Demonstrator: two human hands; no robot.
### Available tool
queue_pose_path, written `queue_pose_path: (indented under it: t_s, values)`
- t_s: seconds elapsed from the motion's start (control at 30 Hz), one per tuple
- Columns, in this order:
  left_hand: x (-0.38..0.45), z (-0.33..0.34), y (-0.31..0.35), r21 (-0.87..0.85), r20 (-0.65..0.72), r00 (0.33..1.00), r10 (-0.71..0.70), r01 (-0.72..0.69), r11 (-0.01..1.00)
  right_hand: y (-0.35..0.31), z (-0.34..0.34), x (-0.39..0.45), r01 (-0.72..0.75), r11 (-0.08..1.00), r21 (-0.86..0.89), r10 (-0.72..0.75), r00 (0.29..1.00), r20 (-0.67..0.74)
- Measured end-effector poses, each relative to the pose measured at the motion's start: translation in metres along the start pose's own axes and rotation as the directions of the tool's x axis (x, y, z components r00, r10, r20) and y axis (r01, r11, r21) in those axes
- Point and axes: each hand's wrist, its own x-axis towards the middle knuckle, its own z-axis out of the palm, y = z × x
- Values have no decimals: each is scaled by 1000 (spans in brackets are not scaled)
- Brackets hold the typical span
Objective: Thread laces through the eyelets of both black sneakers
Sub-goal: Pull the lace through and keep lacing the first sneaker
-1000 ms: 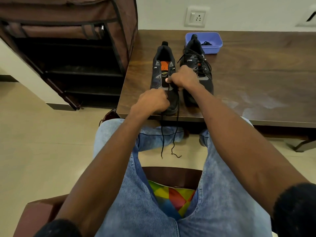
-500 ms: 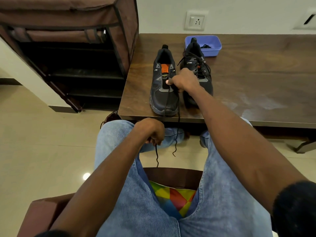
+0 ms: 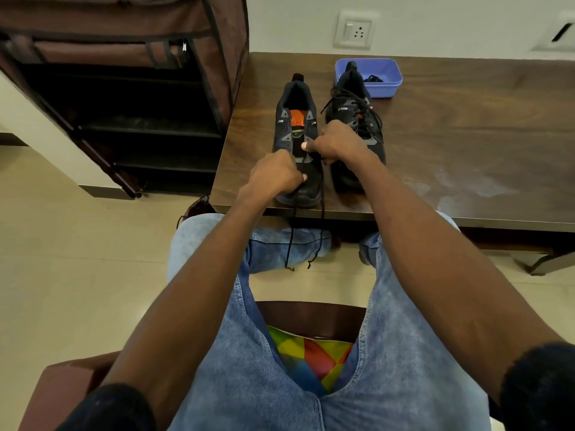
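Two black sneakers stand side by side at the near edge of the wooden table (image 3: 466, 144). The left sneaker (image 3: 295, 119), with an orange tongue, has a black lace (image 3: 322, 219) in its lowest eyelets; both lace ends hang over the table edge. My left hand (image 3: 273, 177) pinches the left strand near the toe. My right hand (image 3: 337, 141) grips the right strand at the sneaker's right eyelet row, thumb pointing left. The right sneaker (image 3: 357, 101) is fully laced and partly hidden behind my right hand.
A blue plastic tub (image 3: 389, 85) with a dark lace inside sits behind the right sneaker. A brown fabric shoe rack (image 3: 124, 88) stands left of the table. I sit on a chair with a colourful cushion (image 3: 311, 356), knees under the table edge.
My left hand went down below the table edge along the left strand, then rose back to the toe of the left sneaker. My right hand stayed at the eyelets.
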Motion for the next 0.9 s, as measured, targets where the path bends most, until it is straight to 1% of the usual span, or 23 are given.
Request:
queue_pose_path:
  t_s: [0.07,0.1,0.13,0.17,0.2,0.23,0.27,0.3,0.33,0.37,0.4,0.43,0.5,0.53,0.57,0.6,0.63,0.67,0.7,0.77,0.83,0.87,0.9]
  values:
    - [2,0,-2,-116,-10,1000,-12,11,993,2,-1,-2,11,1000,-9,-11,1000,1]
    - [3,0,-4,-223,-11,999,-31,28,974,2,-1,-4,21,1000,-16,-21,1000,-18]
    - [3,-1,-8,-377,3,998,-56,53,925,2,-1,-6,35,999,-23,-36,998,-56]
    - [3,-2,-12,-555,39,996,-81,89,827,1,-2,-9,52,998,-23,-54,992,-112]
    - [3,-3,-16,-711,98,991,-94,136,690,-1,-4,-12,77,997,-1,-76,981,-177]
    - [2,-6,-23,-813,155,985,-80,174,556,-2,-6,-15,112,993,42,-99,964,-247]
    - [3,-8,-30,-862,199,979,-46,198,468,-3,-11,-20,156,983,95,-119,942,-314]
    - [5,-9,-38,-872,233,972,-16,216,440,-4,-15,-26,194,972,134,-132,918,-374]
    - [7,-10,-46,-858,257,966,4,226,462,-3,-19,-32,223,965,141,-145,896,-420]
    - [9,-11,-53,-833,275,961,20,228,503,-2,-21,-38,243,963,120,-167,881,-443]
    - [10,-11,-59,-815,282,959,43,215,537,0,-22,-43,264,961,82,-206,880,-427]
    - [12,-11,-61,-815,279,957,84,189,547,0,-19,-46,294,955,34,-262,893,-366]
    - [10,-11,-61,-849,258,946,194,127,512,-3,-5,-53,378,924,-64,-383,912,-147]
    - [8,-10,-59,-872,242,941,237,104,479,-4,4,-53,426,897,-119,-434,900,-44]
    - [7,-8,-58,-892,224,939,262,90,443,-5,12,-52,463,868,-178,-466,884,30]
    - [7,-6,-57,-908,207,940,271,81,411,-6,18,-50,474,850,-230,-472,879,69]
    - [8,-5,-58,-920,193,945,265,81,383,-7,20,-49,464,843,-272,-461,884,77]
    - [9,-4,-60,-930,183,951,251,84,357,-6,21,-47,444,852,-278,-446,893,60]
    - [11,-4,-63,-941,166,959,230,84,328,-6,19,-45,425,870,-249,-432,901,27]
    - [13,-5,-69,-959,128,975,182,75,275,0,13,-44,365,928,-72,-371,923,-99]
    - [15,-7,-73,-968,90,986,143,52,247,3,5,-41,244,966,83,-213,937,-278]
    - [15,-6,-73,-969,75,989,127,42,243,8,1,-37,167,978,126,-114,931,-346]
    - [15,-4,-73,-970,58,992,113,29,241,12,-2,-36,92,986,140,-33,924,-380]
